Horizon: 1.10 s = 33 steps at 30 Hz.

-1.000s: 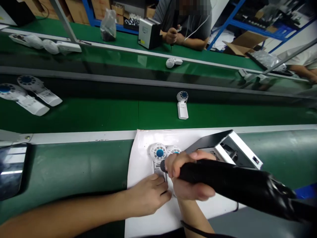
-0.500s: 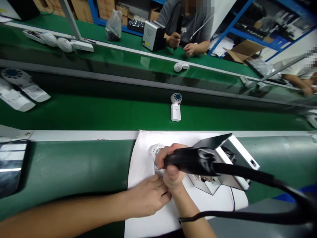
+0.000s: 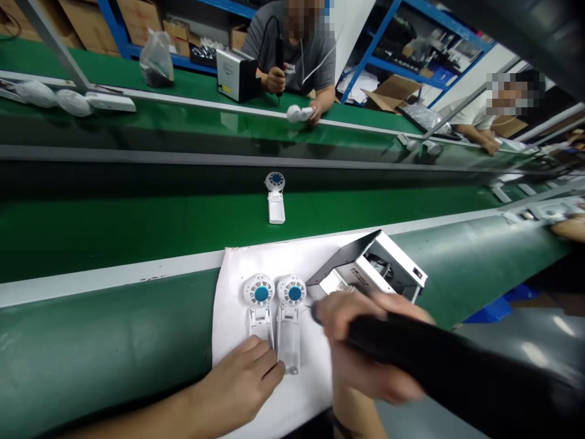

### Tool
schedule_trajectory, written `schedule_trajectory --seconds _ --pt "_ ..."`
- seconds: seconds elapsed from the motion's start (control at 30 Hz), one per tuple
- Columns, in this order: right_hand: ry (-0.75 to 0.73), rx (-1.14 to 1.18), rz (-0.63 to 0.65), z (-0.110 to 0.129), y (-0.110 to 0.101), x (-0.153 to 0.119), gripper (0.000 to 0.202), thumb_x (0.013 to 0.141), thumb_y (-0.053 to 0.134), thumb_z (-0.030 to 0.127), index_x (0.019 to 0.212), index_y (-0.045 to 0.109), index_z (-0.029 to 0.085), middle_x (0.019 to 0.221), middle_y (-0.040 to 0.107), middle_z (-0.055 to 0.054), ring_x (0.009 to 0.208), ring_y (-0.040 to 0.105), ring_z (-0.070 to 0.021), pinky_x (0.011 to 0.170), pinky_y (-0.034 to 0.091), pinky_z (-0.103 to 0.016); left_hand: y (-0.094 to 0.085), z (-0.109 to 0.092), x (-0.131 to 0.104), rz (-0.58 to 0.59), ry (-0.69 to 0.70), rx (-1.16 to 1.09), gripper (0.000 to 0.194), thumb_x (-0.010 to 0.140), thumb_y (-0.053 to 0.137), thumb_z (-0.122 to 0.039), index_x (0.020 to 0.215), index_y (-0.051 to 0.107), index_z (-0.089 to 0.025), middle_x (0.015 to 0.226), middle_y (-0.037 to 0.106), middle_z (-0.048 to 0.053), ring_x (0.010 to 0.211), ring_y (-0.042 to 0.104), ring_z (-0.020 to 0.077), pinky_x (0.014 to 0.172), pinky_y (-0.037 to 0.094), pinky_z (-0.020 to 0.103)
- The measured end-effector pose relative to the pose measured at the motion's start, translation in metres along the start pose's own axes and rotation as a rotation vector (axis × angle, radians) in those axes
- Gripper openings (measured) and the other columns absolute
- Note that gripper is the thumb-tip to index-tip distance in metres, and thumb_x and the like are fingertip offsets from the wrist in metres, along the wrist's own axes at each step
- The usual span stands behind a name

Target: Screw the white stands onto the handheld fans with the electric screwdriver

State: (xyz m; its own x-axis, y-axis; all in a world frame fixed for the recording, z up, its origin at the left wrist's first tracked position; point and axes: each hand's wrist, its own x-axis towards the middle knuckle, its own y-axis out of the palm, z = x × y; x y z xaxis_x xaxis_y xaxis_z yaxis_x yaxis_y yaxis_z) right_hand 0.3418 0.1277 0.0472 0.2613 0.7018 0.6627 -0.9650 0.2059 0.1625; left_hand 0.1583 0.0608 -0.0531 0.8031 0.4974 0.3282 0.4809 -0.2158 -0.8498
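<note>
"Holding what?"
"Left hand [image 3: 245, 377] holds one of two white plastic blue-centred fans [image 3: 260, 294] left of the silver-black metal box [image 3: 363, 269]."
"Changed?"
"Right hand [image 3: 361, 344], gripping the black cylindrical tool [image 3: 439, 369], swung boxward; work seemingly paused."

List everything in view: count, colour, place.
Fan units: three, white, blue; two on sheet, one on belt
Sheet: one, white, near bench
Belt: one, green, centre
Boxy machines: two, white and black, near bench, far bench
Far units: several, white, far bench
Bag: one, clear, far bench
Cartons: several, brown, background
Shelves: several, blue, background
Coworkers: at least two, grey and white tops, opposite
Handheld tool: one, black, right hand
Left hand: one, bare, on left fan unit
Right hand: one, bare, around tool
</note>
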Motion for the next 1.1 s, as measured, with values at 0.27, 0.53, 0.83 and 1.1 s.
schedule_trajectory --seconds 0.27,0.53,0.83,1.1 --pt "-0.007 -0.266 -0.251 0.008 -0.060 0.018 0.050 0.095 0.059 0.074 0.111 0.053 0.027 0.054 0.053 0.011 0.036 0.043 -0.0141 0.038 0.044 -0.030 -0.003 -0.006 -0.011 -0.018 -0.026 -0.085 0.007 0.100 0.060 -0.007 0.099 0.062 -0.014 0.088 0.058 0.005 0.079 0.048 0.0212 0.074 0.038 0.038" --pt "0.145 0.055 -0.031 0.015 -0.019 -0.008 0.055 0.098 0.048 0.078 0.123 0.059 0.030 0.060 0.054 0.010 0.037 0.043 -0.0115 0.039 0.044 -0.029 -0.005 -0.005 -0.008 -0.033 -0.029 -0.085 0.004 0.103 0.060 -0.012 0.105 0.063 -0.014 0.088 0.060 0.004 0.081 0.050 0.0212 0.077 0.038 0.038" --pt "0.205 0.110 -0.046 -0.018 -0.006 -0.025 0.043 0.098 0.057 0.069 0.117 0.057 0.030 0.058 0.053 0.011 0.039 0.044 -0.0111 0.043 0.045 -0.027 -0.002 -0.004 -0.011 -0.008 -0.019 -0.073 0.004 0.101 0.063 -0.014 0.106 0.063 -0.015 0.088 0.062 0.004 0.081 0.053 0.0214 0.077 0.038 0.039" --pt "0.229 0.099 -0.016 -0.019 -0.004 -0.027 0.037 0.098 0.061 0.063 0.113 0.054 0.030 0.059 0.052 0.012 0.040 0.043 -0.0110 0.044 0.045 -0.026 -0.003 -0.005 -0.010 -0.001 -0.039 -0.103 0.004 0.102 0.060 -0.013 0.105 0.061 -0.016 0.087 0.062 0.004 0.080 0.055 0.0216 0.076 0.041 0.039"
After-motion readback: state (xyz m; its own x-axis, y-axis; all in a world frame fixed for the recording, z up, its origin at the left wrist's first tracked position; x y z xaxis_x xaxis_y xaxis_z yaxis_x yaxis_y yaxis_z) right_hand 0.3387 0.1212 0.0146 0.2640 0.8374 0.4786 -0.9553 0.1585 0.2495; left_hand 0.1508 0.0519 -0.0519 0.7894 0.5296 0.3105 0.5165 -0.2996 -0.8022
